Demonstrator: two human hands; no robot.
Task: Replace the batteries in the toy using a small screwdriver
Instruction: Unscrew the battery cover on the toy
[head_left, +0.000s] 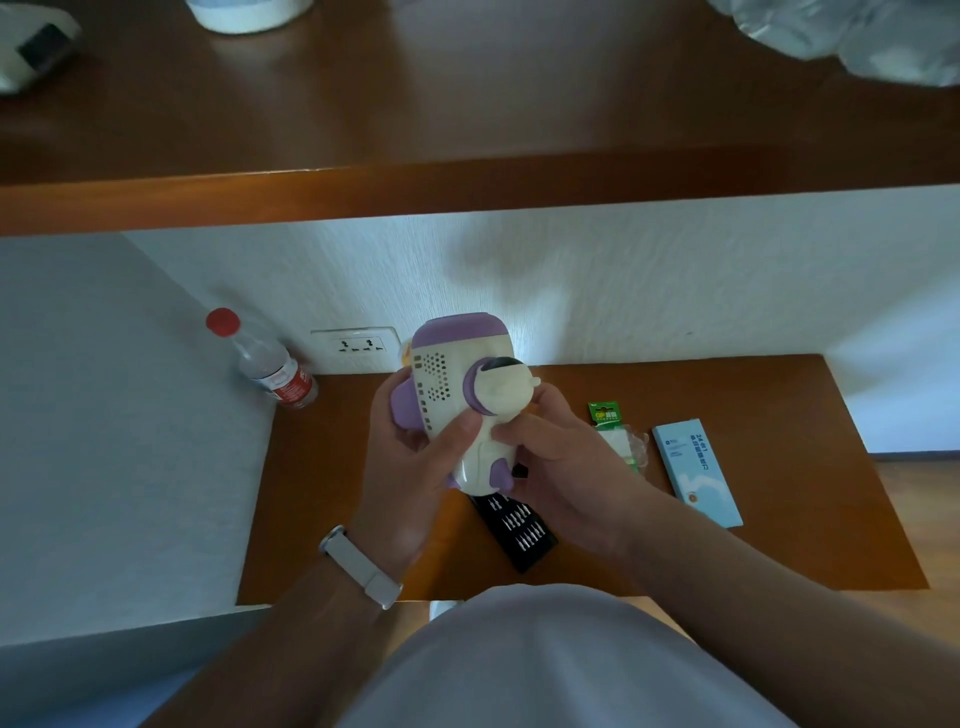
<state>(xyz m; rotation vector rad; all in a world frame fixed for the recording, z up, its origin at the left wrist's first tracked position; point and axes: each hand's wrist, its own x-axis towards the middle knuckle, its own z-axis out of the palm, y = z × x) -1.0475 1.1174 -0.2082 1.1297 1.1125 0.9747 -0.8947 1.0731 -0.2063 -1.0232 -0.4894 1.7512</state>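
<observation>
A cream and purple rocket-shaped toy (457, 379) with a small round-headed figure on its side is held above the wooden desk (753, 519). My left hand (410, 467) grips its left side, thumb across the body. My right hand (561, 467) holds the lower right part, fingers curled round it. Under the toy lies a black tray of screwdriver bits (514, 525), partly hidden. A green battery pack (615, 434) in clear plastic lies to the right, with a light blue screwdriver-set box (696, 473) beside it.
A water bottle with a red cap (270, 364) stands at the back left corner near a wall socket (356, 345). A wooden shelf (467, 130) overhangs the desk, holding white items. A grey wall panel borders the desk on the left.
</observation>
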